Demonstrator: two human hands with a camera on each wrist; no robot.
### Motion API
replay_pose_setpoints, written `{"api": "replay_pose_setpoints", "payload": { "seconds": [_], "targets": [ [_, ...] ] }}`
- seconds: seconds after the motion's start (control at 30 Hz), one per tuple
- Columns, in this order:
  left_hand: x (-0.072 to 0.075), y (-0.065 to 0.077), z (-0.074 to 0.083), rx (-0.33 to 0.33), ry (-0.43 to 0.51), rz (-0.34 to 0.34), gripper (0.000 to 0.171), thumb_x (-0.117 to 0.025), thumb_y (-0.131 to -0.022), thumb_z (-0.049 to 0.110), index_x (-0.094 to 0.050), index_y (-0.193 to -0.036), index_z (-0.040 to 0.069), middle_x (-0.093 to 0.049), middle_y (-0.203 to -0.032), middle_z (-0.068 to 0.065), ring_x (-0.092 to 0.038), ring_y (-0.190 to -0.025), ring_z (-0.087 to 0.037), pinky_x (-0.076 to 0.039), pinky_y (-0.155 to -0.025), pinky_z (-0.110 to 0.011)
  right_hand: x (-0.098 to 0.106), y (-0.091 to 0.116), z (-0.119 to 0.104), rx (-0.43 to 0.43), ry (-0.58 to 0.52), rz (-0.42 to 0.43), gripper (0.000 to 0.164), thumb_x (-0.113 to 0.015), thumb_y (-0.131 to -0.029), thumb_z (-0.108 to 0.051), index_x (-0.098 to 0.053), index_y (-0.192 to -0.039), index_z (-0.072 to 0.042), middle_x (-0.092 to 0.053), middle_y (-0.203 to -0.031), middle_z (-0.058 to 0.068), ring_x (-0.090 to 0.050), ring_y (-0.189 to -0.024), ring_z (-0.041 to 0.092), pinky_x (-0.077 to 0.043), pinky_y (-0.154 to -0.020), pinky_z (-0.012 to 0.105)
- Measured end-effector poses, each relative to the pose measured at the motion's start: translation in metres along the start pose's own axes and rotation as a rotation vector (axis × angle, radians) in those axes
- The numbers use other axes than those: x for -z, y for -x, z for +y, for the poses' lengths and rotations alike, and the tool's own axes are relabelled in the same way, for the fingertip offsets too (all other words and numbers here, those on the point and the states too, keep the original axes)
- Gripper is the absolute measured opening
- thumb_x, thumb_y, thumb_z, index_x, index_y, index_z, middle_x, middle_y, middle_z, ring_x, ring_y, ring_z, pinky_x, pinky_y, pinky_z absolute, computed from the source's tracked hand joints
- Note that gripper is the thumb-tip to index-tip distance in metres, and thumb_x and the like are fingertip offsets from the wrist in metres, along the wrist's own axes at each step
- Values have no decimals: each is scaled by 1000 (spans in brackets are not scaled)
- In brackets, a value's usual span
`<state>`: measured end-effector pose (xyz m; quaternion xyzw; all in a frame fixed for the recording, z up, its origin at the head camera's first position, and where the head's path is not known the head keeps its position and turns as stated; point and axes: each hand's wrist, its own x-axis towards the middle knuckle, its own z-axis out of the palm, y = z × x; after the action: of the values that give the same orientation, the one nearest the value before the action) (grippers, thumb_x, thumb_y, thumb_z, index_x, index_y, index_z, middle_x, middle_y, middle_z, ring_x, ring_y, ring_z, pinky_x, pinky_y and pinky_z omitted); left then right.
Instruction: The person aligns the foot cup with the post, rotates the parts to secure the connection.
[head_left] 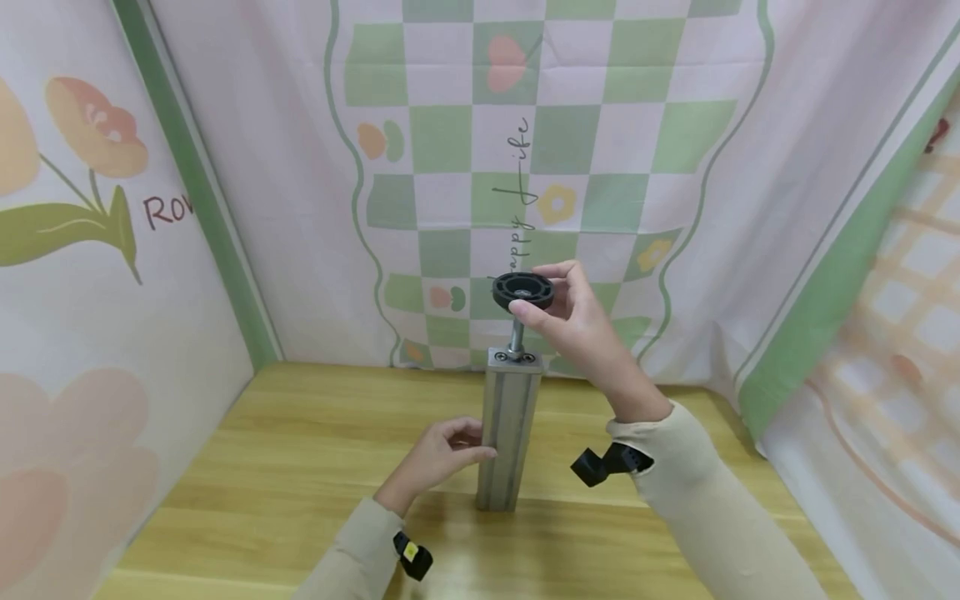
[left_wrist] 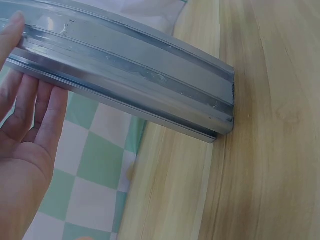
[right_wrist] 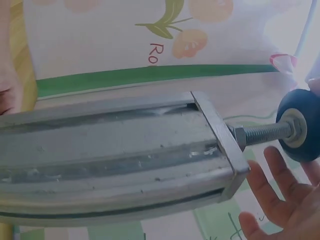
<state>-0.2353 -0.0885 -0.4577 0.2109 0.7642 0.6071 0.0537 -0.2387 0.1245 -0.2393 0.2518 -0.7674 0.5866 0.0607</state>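
Note:
A silver aluminium profile (head_left: 508,433) stands upright on the wooden table, its lower end on the wood. My left hand (head_left: 442,454) holds it partway down, thumb on one face and fingers on another, as the left wrist view also shows. From the end plate (right_wrist: 220,142) on top rises a threaded rod (right_wrist: 267,133) with a hex nut (right_wrist: 240,137) at its base. The rod carries a round black levelling foot (head_left: 522,290). My right hand (head_left: 577,321) pinches the foot's rim between thumb and fingers; part of the grip is cut off in the right wrist view.
The wooden table (head_left: 330,417) is bounded behind by a hanging cloth (head_left: 442,137) with green and white checks. Printed cloths also hang at the left (head_left: 97,333) and right (head_left: 892,350). Each wrist wears a small black camera mount.

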Motion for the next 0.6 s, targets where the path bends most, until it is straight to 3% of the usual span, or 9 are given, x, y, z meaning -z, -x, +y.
{"api": "replay_pose_setpoints", "payload": {
  "seconds": [0.43,0.6],
  "targets": [
    [0,0,-2,18,0,-3,34,-79,-89,34,-70,-116,16,-70,-107,3,-66,-100,-17,-55,-88,-29,-13,1,1,57,-4,82,61,-76,-90,-26,-31,-127,-8,-51,-118,16,-60,-97,31,-56,-75,27],
    [0,0,-1,18,-1,-5,34,-79,-89,33,-70,-116,16,-70,-107,3,-66,-100,-17,-55,-88,-30,-12,0,5,119,-14,37,61,-68,-93,-28,-31,-138,-8,-49,-127,16,-59,-106,29,-53,-84,28]
  ]
}}
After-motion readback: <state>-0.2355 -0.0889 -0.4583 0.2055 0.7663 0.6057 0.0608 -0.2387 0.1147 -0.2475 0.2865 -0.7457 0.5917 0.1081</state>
